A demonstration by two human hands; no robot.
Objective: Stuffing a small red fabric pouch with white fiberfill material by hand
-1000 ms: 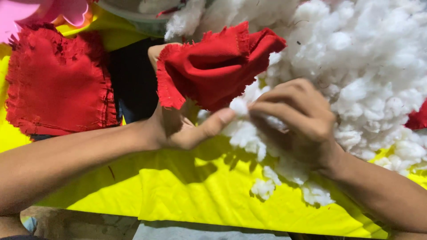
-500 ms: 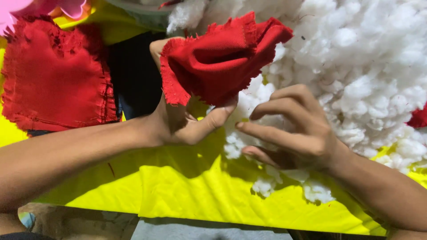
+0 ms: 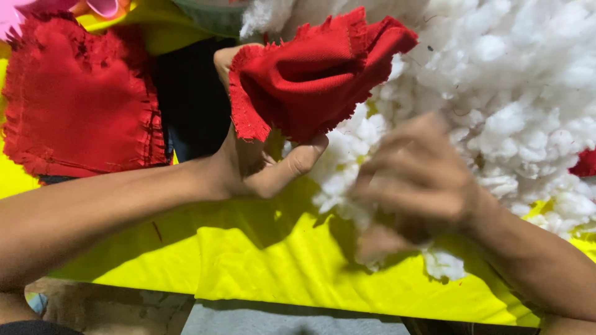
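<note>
- The left hand [image 3: 261,164] grips a red fabric pouch [image 3: 310,77] with frayed edges, thumb pressed under its lower edge and fingers hidden behind the cloth, and holds it raised just left of the heap of white stuffing [image 3: 515,93].
- The pouch looks only partly plumped: it is folded and creased, with a dark hollow across its upper half (so I judge that little filling sits inside, though the opening itself cannot be made out).
- The right hand [image 3: 416,186] is blurred, low at the near edge of the heap, fingers curled around a tuft of the white fibre; it seems closed on that tuft, but the blur keeps me from being sure how firmly.
- The heap is large, and loose wisps lie at its near edge on the yellow cloth [image 3: 267,267].
- A second red fabric piece [image 3: 81,105], flat and fringed, lies well to the left of the heap, beyond the left forearm (it looks limp and unfilled).
- Judged from this, the filling of the held pouch is at an early or middle stage, and the flat piece is untouched.
</note>
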